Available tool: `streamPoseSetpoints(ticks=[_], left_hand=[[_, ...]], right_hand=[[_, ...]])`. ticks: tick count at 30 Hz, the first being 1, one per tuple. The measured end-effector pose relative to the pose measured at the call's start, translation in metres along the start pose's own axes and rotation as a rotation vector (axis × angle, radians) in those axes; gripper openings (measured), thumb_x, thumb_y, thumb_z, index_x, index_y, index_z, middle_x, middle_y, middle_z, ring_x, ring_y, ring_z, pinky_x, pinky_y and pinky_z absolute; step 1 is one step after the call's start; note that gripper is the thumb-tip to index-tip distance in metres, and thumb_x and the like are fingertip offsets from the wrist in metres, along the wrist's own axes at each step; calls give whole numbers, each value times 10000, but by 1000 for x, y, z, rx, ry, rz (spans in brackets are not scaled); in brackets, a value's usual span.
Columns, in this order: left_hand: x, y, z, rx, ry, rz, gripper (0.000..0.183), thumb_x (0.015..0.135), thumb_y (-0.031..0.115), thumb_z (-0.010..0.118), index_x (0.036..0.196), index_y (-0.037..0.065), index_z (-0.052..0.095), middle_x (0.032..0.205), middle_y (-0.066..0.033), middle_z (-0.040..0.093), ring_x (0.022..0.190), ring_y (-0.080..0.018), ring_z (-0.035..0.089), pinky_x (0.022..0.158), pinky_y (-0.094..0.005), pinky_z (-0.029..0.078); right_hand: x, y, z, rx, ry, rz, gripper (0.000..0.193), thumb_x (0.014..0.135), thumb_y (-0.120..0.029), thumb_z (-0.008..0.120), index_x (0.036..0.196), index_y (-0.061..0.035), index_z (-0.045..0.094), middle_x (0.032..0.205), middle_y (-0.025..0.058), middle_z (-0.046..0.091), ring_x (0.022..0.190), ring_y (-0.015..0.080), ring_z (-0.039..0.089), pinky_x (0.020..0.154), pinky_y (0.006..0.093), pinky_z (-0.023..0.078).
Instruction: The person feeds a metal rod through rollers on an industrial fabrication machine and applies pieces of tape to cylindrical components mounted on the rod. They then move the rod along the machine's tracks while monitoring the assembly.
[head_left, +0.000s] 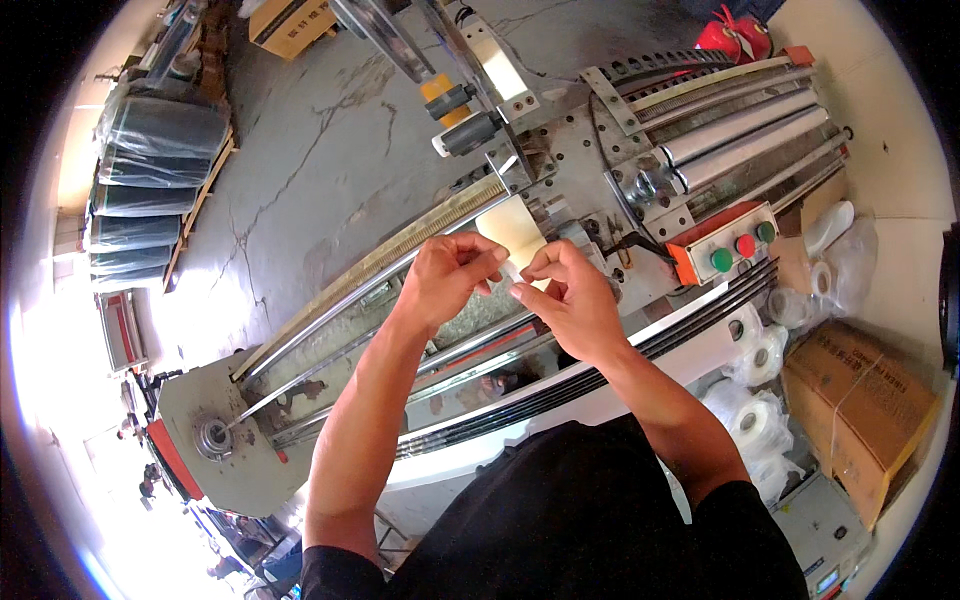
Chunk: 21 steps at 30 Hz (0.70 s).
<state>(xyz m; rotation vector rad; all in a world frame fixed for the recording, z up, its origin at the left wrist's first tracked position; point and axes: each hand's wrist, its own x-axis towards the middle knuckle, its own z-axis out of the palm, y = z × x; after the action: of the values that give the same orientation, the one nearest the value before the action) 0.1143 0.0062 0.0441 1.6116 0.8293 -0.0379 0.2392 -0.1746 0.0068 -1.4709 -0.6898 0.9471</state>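
Over the middle of a long machine, my left hand (447, 275) is closed in a pinch, thumb against forefinger. Facing it from the right, my right hand (572, 300) is also pinched, its thumb pointing at the left fingertips. Between the two sets of fingertips shows a small whitish scrap (510, 271), too small to name. Just beyond the fingers, a pale yellow block or roll (508, 224) sits on the machine's carriage. Beneath my hands run the machine's metal rods (345, 292) and greyish bed.
An orange-edged control box (722, 245) with green and red buttons stands at the right. Beyond it lie two silver cylinders (745, 135). Wrapped film rolls (750, 418) and a cardboard box (855, 405) fill the right side. Dark wrapped rolls (160, 140) sit on a pallet, far left.
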Motion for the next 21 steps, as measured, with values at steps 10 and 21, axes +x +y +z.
streamPoseSetpoints(ticks=[10, 21], left_hand=[[-2, -7, 1, 36, 15, -19, 193, 1050, 157, 695, 1012, 0, 800, 876, -53, 764, 756, -132, 691, 731, -298, 577], [-15, -5, 2, -70, 56, 61, 196, 1097, 124, 673, 1079, 23, 506, 907, -97, 704, 869, -181, 735, 719, -338, 595]], right_hand=[[32, -24, -4, 476, -129, 2, 194, 1069, -191, 719, 1138, -68, 586, 1048, 50, 750, 679, 62, 594, 616, 251, 478], [13, -32, -33, 56, -297, 337, 233, 1172, -296, 534, 1162, -75, 608, 1100, 60, 739, 602, 84, 606, 560, 225, 436]])
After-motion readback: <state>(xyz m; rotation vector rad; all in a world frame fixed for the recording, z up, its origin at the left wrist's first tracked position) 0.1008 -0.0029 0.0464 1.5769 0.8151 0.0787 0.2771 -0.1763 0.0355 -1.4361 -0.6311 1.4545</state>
